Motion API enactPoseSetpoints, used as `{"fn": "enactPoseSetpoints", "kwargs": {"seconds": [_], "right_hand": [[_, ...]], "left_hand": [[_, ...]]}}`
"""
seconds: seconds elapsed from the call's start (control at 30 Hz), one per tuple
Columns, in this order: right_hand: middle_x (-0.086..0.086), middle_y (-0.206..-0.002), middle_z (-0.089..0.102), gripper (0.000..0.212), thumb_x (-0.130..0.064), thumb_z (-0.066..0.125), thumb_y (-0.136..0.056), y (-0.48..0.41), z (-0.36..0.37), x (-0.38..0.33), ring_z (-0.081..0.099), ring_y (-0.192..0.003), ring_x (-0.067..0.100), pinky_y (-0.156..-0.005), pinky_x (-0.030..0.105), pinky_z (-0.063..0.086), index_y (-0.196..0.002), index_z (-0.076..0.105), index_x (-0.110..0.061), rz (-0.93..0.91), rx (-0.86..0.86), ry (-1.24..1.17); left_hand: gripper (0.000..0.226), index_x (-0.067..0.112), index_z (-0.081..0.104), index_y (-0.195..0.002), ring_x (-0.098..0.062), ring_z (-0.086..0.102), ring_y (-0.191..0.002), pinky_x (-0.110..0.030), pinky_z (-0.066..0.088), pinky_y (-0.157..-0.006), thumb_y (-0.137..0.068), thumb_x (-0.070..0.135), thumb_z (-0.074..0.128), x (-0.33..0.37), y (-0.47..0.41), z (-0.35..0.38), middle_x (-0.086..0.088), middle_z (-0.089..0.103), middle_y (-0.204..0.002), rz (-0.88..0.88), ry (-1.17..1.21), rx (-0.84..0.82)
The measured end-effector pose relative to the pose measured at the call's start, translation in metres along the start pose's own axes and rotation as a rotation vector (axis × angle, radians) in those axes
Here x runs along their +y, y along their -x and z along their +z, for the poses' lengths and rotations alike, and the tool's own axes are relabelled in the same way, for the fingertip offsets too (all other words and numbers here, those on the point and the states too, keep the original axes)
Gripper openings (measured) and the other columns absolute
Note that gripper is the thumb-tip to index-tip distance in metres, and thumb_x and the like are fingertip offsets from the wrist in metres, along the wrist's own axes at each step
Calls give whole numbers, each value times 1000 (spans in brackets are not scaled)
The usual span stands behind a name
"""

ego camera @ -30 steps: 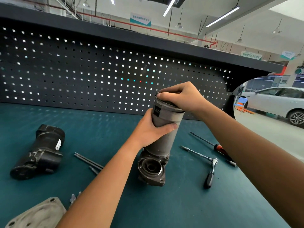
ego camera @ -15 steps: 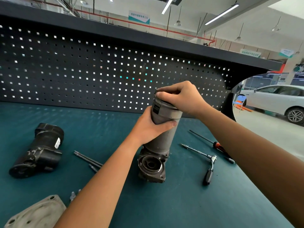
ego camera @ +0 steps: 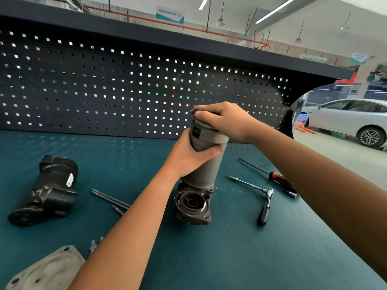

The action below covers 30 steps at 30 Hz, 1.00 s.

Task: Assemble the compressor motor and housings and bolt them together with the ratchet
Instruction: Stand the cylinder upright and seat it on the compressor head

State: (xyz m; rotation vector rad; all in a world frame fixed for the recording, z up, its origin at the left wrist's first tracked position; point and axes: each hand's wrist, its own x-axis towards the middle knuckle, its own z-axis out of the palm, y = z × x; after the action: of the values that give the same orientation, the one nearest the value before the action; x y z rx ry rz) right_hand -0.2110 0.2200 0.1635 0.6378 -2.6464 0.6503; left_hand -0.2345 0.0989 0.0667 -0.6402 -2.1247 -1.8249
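gripping the upright grey motor (ego camera: 203, 172) (dull, cylindrical): left hand (ego camera: 188, 155) mid-body, right hand (ego camera: 226, 120) atop.

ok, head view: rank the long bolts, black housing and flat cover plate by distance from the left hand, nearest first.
From the left hand, gripping the grey motor body:
1. long bolts, on the mat just left of it
2. black housing, far left
3. flat cover plate, bottom-left corner, at the near edge

Both bare forearms reached forward. The right hand (ego camera: 226, 122) sat knuckles up on the top end of the cylinder (ego camera: 206, 170), fingers (ego camera: 201, 114) curled over its rim. Just below those fingers, the left hand (ego camera: 188, 158) wrapped the cylinder, thumb across its front.
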Motion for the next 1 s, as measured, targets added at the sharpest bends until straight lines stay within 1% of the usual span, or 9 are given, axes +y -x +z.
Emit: {"fn": "enactPoseSetpoints", "kwargs": {"seconds": [0.2,0.33,0.43,0.63,0.73,0.8,0.9,0.97,1.0], "right_hand": [[-18,-125,60,28,-34,48,-93,-2,0,-2,49,-107,0,-94,19,34,-115,65,-34,-16,3,9],[-17,-123,61,27,-35,49,-92,-2,1,-2,53,-110,5,-84,18,37,-112,67,-34,-19,23,22],[-16,-120,64,27,-37,48,-92,-1,4,-1,56,-108,7,-87,22,43,-109,69,-34,-17,60,8],[-14,-122,63,29,-40,47,-94,0,4,-1,55,-109,9,-88,24,44,-112,68,-32,-8,101,10],[0,-114,68,36,-48,43,-94,2,3,-3,59,-104,16,-90,32,47,-107,70,-28,2,92,18],[6,-113,67,50,-55,34,-94,2,-1,-4,58,-105,18,-90,32,45,-109,69,-23,42,28,32],[-4,-136,52,56,-58,19,-96,-1,-8,-3,46,-121,8,-95,22,32,-127,57,-30,62,-85,-180],[-6,-145,41,54,-53,14,-98,-1,-9,2,37,-119,-2,-97,20,23,-138,44,-31,45,-3,-463],[-5,-146,40,52,-51,14,-99,0,-9,6,37,-117,-3,-101,24,21,-138,42,-32,52,94,-603]], "left_hand": [[51,31,46,-108,-5,57,-102,-26,47,-81,-69,33,80,-1,-1,0,14,60,-108,-3,12,8],[52,30,47,-108,-3,57,-100,-22,47,-77,-69,34,80,-1,0,0,15,60,-107,7,9,4],[52,29,47,-109,-4,57,-101,-23,47,-79,-69,35,80,-2,-1,1,14,60,-108,-1,2,5],[50,29,47,-107,2,56,-98,-18,45,-73,-69,33,79,-1,-2,2,17,60,-105,14,14,-2],[56,29,44,-113,5,55,-98,-15,44,-72,-69,32,80,-2,-2,2,21,57,-105,21,15,4],[73,29,36,-127,9,54,-99,-12,45,-75,-69,31,80,-1,0,3,24,55,-107,40,27,26],[106,37,7,-144,3,52,-110,-18,44,-89,-68,29,81,-1,1,3,21,51,-117,114,-8,86],[117,49,-5,-141,-9,42,-127,-29,40,-100,-63,38,81,2,4,2,8,39,-139,179,-104,127],[116,57,-8,-135,-9,34,-133,-29,38,-102,-59,45,79,5,5,2,4,28,-148,214,-151,148]]}}
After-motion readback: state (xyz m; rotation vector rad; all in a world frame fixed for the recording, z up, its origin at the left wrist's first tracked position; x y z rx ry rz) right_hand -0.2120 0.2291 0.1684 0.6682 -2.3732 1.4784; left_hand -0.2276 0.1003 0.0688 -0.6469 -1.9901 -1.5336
